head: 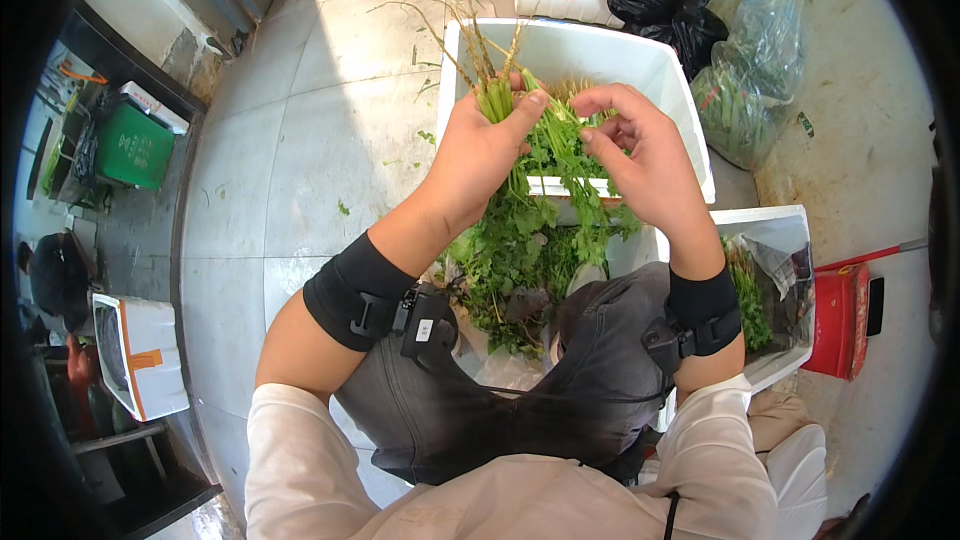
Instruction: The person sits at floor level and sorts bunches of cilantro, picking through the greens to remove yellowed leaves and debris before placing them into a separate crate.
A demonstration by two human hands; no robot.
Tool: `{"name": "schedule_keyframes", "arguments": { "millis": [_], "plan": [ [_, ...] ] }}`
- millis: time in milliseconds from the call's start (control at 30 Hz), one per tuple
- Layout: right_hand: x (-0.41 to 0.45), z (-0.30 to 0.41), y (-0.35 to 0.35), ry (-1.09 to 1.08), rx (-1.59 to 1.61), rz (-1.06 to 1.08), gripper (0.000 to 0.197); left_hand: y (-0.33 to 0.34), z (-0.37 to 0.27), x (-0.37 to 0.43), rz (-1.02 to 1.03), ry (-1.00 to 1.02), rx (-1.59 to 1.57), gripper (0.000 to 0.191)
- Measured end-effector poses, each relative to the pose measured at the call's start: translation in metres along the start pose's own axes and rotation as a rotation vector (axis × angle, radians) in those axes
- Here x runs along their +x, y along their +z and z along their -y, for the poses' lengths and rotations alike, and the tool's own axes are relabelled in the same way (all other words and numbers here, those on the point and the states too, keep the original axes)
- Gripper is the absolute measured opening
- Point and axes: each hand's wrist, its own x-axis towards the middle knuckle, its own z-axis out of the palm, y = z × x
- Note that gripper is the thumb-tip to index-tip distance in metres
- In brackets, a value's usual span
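Note:
My left hand (491, 127) is closed around the stems of a bunch of leafy herbs, likely coriander (517, 217), its pale roots pointing up and its leaves hanging down. To the right, my right hand (626, 139) is curled with thumb and index finger at thin green stems (559, 127); whether they are pinched is hard to tell. Both hands are over the near part of a white foam box (645, 52) with more rooted greens inside. Below the bunch, between my legs, lies a heap of loose greens (502, 300).
At right stand another foam box (799, 277) with greens and newspaper, and a red dustpan (840, 322). Black bags (667, 7) and a clear bag of vegetables (750, 82) lie by the wall. At far left are a green bin (135, 142), a foam box (150, 352) and another person (60, 274).

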Motion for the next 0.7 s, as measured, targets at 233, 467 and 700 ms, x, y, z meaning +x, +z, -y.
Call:
{"name": "schedule_keyframes", "arguments": {
  "millis": [233, 467, 700],
  "plan": [
    [0.001, -0.009, -0.002, -0.252, -0.260, -0.065, 0.017, 0.005, 0.004, -0.001, -0.003, -0.073, -0.053, 0.018],
    [-0.001, -0.002, 0.003, -0.277, -0.335, -0.088, 0.015, 0.007, 0.007, -0.002, -0.015, -0.087, -0.094, 0.016],
    [-0.002, 0.001, 0.005, -0.164, -0.286, -0.076, 0.012, 0.007, 0.007, 0.001, -0.019, -0.072, -0.091, 0.016]
  ]
}}
